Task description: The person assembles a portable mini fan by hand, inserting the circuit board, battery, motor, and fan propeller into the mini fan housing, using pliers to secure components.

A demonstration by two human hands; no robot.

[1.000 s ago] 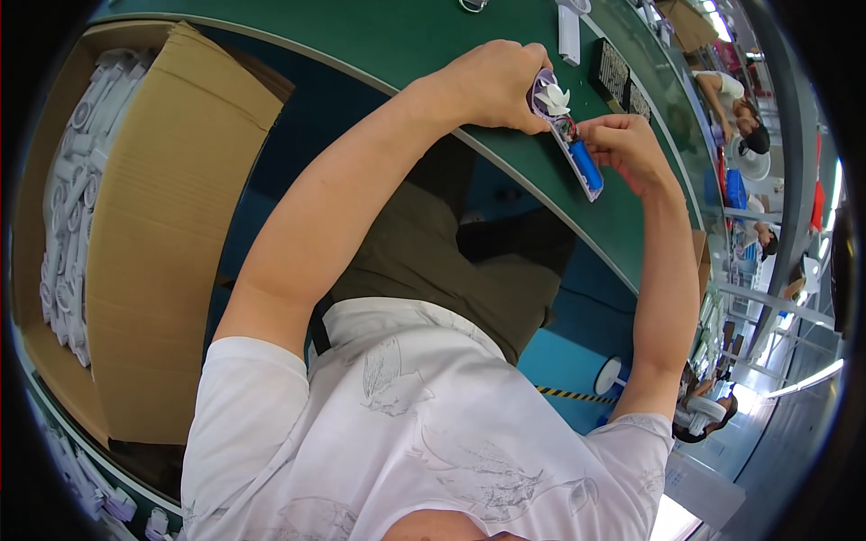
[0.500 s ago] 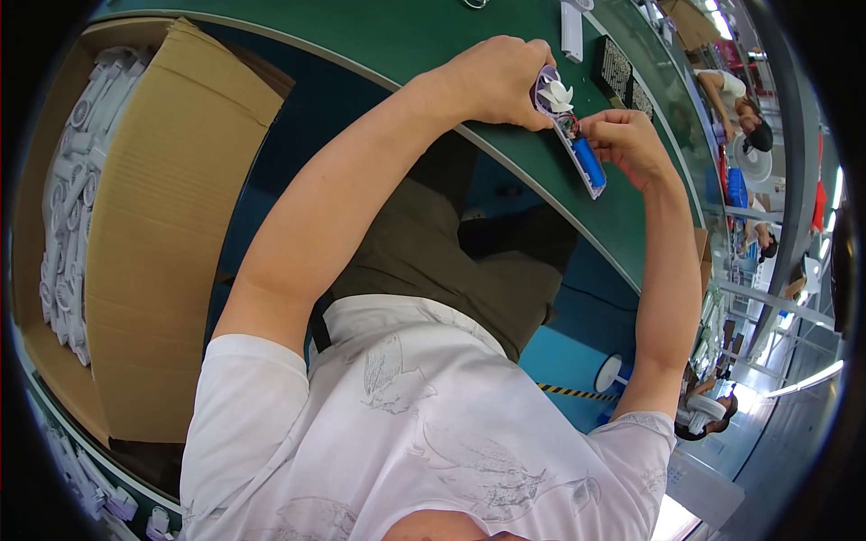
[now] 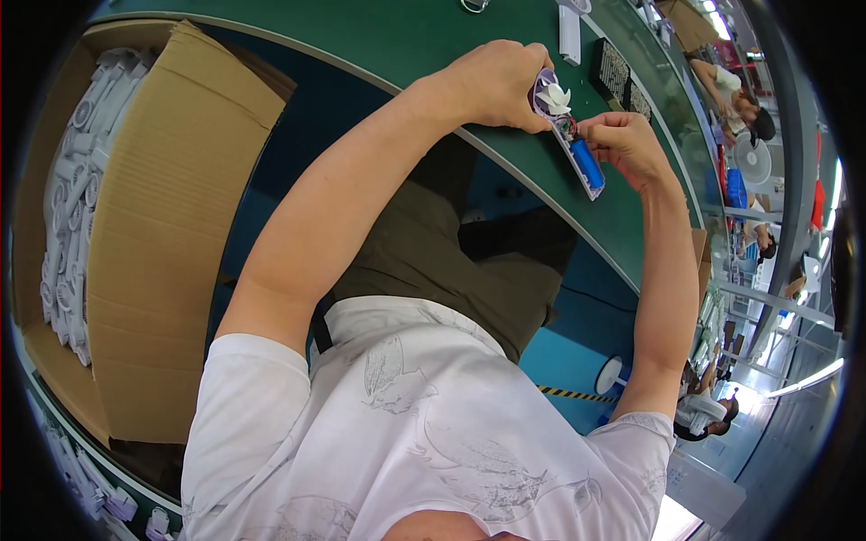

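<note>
Over the green bench, my left hand (image 3: 510, 88) grips the round head of an opened handheld fan (image 3: 594, 187), its purple casing slanting down to the right. White fan blades (image 3: 554, 97) show in the head. A blue cylindrical battery (image 3: 585, 163) lies in the handle half, with small wires (image 3: 568, 127) between it and the blades. My right hand (image 3: 625, 146) is closed in a pinch beside those wires, at the casing's edge; what its fingertips hold is too small to make out.
A cardboard box (image 3: 167, 243) full of white fan parts (image 3: 72, 203) stands at left. Beyond my hands on the green bench (image 3: 361, 41) are a white handle-shaped piece (image 3: 569, 36) and a black tray of small parts (image 3: 617, 77). Other people sit at far right.
The fan and both hands have shifted very slightly. My right fingertips remain pinched by the wires, and the left hand keeps its grip.
</note>
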